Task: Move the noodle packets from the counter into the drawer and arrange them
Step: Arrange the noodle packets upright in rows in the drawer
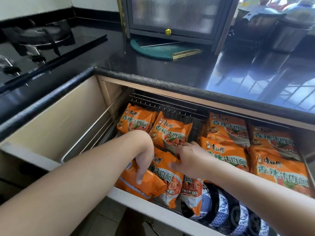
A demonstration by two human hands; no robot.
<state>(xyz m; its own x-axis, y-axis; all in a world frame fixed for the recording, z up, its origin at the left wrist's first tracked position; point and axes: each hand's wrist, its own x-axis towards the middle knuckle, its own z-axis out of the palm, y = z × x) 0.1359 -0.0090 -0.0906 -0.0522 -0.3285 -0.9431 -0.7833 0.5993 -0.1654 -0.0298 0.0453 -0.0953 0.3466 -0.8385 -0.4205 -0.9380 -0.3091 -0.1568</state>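
- While both arms reach down into the open drawer (129, 196), the counter (170, 68) above shows no orange packets, so by my reading only the arranging is left.
- The left hand (144, 165) bends at the wrist, fingers curled down over the top of the near-left packet (141, 184), which lies face down; how firmly they hold it I cannot tell.
- The right hand (187, 160) pinches the top edge of the middle packet (167, 174), thumb and fingers closed on the wrapper.
- That middle packet lies directly under and between the two hands, its long axis running from far to near, tilted with its near end toward the right.
- It overlaps the near-left packet and another packet (190, 189) to its right, above blue-patterned bowls (219, 208).
- Two packets (163, 132) lie at the far left; four more (252, 154) fill the right side.
- The right hand is better placed to square the packet, since it already has the edge.
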